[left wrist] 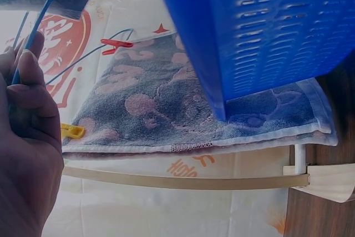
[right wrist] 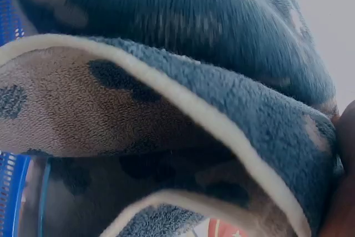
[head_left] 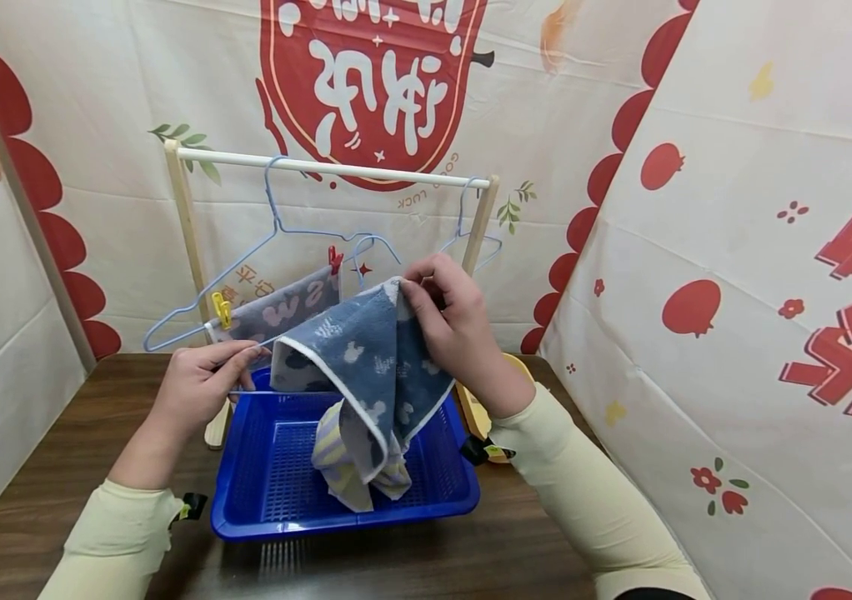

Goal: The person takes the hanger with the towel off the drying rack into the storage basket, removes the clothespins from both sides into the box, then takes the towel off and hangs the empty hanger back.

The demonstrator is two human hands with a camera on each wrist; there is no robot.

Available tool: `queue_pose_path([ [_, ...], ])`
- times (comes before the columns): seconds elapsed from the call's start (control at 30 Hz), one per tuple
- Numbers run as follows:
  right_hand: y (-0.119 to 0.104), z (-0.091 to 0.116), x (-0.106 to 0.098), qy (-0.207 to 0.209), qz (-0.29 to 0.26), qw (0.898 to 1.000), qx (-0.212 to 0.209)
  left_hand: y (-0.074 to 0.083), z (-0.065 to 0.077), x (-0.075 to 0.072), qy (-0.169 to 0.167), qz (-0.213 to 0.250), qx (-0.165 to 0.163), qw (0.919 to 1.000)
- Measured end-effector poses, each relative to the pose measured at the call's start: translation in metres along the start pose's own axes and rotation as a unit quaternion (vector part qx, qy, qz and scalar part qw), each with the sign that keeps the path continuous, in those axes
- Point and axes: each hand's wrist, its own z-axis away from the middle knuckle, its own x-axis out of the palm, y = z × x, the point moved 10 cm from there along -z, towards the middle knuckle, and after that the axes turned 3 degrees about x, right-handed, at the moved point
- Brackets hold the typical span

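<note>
My left hand [head_left: 197, 383] pinches one end of a thin blue clothes hanger [left wrist: 41, 12], held level above a blue basket [head_left: 351, 523]. A dark blue towel [head_left: 354, 350] with pale figures and a white edge hangs in folds over that hanger. Fingers and thumb of my right hand [head_left: 456, 325] pinch the towel by its top edge. The hanger's far part is hidden behind the cloth. In the right wrist view, the folded towel fills most of the picture. Below it, a crumpled yellow-striped cloth [head_left: 332, 450] lies in the basket.
Behind the basket stands a rack with a white rod [head_left: 336, 170]. From it hangs a blue hanger [head_left: 208, 287] bearing a grey-and-pink towel [left wrist: 144, 104], with yellow [head_left: 222, 310] and red clips [head_left: 334, 260]. Another hanger [head_left: 460, 218] hangs at right. A yellow container [head_left: 474, 410] is beside the basket.
</note>
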Motion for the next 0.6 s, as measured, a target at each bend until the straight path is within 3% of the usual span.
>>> queue_pose_path([
  [0.3, -0.0022, -0.0029, -0.0051, 0.019, -0.058, 0.997, 0.052, -0.0007, -0.0012, 0.0018, -0.003, 0.002, 0.001, 1.0],
  [0.6, -0.0083, -0.0094, -0.0093, 0.053, -0.121, 0.986, 0.101, -0.0012, -0.0028, 0.0019, -0.006, -0.004, 0.004, 1.0],
])
